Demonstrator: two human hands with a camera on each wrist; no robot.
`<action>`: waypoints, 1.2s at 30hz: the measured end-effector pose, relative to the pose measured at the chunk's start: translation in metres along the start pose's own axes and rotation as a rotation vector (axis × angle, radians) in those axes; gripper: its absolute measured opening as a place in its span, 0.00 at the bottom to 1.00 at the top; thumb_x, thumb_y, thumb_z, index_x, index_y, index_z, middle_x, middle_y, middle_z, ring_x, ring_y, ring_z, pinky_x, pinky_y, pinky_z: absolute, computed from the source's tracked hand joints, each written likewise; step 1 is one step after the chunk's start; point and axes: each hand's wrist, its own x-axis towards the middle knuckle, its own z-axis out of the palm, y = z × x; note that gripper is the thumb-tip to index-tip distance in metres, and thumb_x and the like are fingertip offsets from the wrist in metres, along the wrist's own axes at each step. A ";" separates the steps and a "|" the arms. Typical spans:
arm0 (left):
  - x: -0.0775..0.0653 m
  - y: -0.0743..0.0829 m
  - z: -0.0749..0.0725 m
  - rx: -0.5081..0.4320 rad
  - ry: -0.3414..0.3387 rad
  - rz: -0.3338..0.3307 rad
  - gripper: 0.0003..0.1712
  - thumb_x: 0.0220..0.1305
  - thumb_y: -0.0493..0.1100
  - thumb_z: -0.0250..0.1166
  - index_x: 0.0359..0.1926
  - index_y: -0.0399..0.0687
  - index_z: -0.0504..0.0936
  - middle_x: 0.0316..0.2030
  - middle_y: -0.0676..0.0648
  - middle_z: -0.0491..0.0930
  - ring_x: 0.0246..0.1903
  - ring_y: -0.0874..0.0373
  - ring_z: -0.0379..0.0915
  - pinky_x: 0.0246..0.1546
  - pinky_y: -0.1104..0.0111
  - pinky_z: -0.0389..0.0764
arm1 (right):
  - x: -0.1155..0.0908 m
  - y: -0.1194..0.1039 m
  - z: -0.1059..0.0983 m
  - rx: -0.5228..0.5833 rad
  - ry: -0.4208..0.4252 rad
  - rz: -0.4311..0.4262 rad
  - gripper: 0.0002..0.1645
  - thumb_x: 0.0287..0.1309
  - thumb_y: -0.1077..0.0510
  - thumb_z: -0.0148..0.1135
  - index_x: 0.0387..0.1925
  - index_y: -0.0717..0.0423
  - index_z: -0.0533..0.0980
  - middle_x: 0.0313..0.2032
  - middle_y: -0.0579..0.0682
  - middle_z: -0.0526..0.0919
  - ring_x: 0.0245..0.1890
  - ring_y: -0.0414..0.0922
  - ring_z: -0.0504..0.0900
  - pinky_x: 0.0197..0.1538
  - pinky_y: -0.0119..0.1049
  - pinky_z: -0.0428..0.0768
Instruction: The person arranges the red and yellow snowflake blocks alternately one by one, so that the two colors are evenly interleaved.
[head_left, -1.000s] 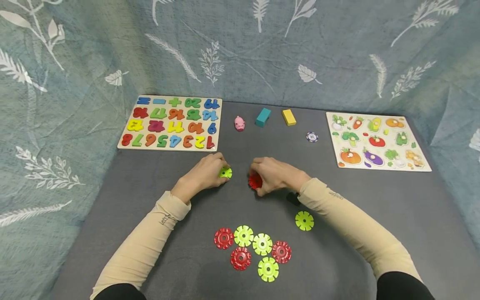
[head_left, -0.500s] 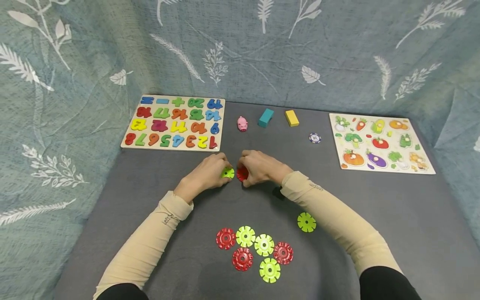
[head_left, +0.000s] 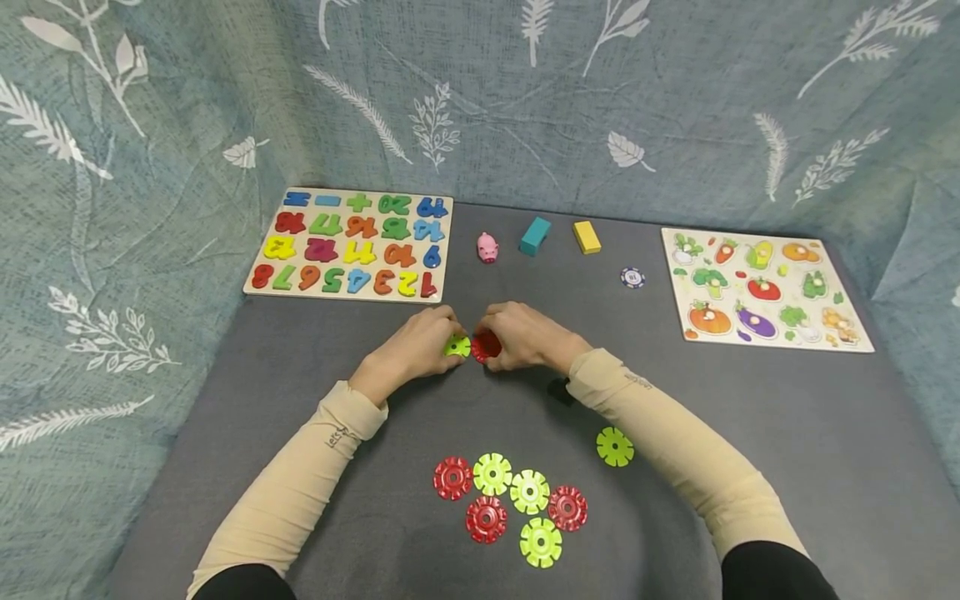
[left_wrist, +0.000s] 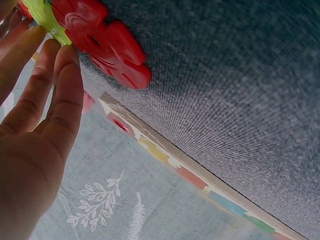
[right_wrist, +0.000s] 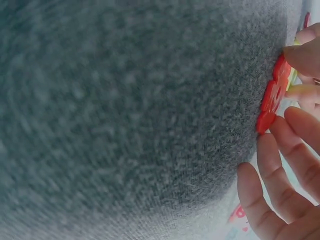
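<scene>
In the head view, my left hand (head_left: 412,350) pinches a yellow-green notched disc (head_left: 457,346) between thumb and fingers. Facing it, my right hand (head_left: 528,337) grips a red notched disc (head_left: 484,346), whose rim is right at the green one's edge. The left wrist view shows another red disc (left_wrist: 107,45) close against the green disc (left_wrist: 47,22), beside the left fingers (left_wrist: 65,100). From the right wrist, the red disc (right_wrist: 272,100) stands on edge at the fingertips, with green behind it. The fingers partly hide the discs.
Several loose red and green discs (head_left: 492,474) lie near the front, and one green disc (head_left: 615,447) lies right of them. Behind are a number board (head_left: 345,246), pink pig (head_left: 487,247), teal block (head_left: 535,237), yellow block (head_left: 587,237), poker chip (head_left: 632,277) and vegetable board (head_left: 765,287).
My right hand has moved left with the red disc, bringing it up to the green disc. My left hand has stayed almost in place, keeping its pinch.
</scene>
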 end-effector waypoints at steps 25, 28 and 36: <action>-0.001 0.003 -0.003 -0.028 -0.046 -0.010 0.26 0.55 0.50 0.72 0.51 0.39 0.82 0.47 0.42 0.77 0.43 0.51 0.72 0.51 0.59 0.76 | -0.021 0.006 0.000 0.074 0.067 -0.013 0.25 0.54 0.45 0.65 0.49 0.55 0.80 0.40 0.48 0.82 0.35 0.41 0.76 0.41 0.33 0.77; 0.000 0.004 -0.003 -0.010 -0.062 -0.012 0.28 0.54 0.52 0.72 0.52 0.40 0.82 0.48 0.42 0.77 0.43 0.51 0.72 0.50 0.59 0.75 | -0.025 0.009 0.000 0.075 0.056 -0.010 0.24 0.55 0.46 0.65 0.50 0.55 0.80 0.42 0.48 0.82 0.36 0.41 0.77 0.42 0.34 0.77; 0.010 0.014 -0.001 0.046 -0.029 0.031 0.29 0.54 0.54 0.72 0.53 0.41 0.81 0.48 0.42 0.78 0.45 0.50 0.73 0.52 0.58 0.76 | -0.035 0.016 -0.005 0.073 0.051 -0.032 0.23 0.56 0.48 0.65 0.51 0.54 0.80 0.44 0.48 0.83 0.38 0.42 0.79 0.43 0.36 0.79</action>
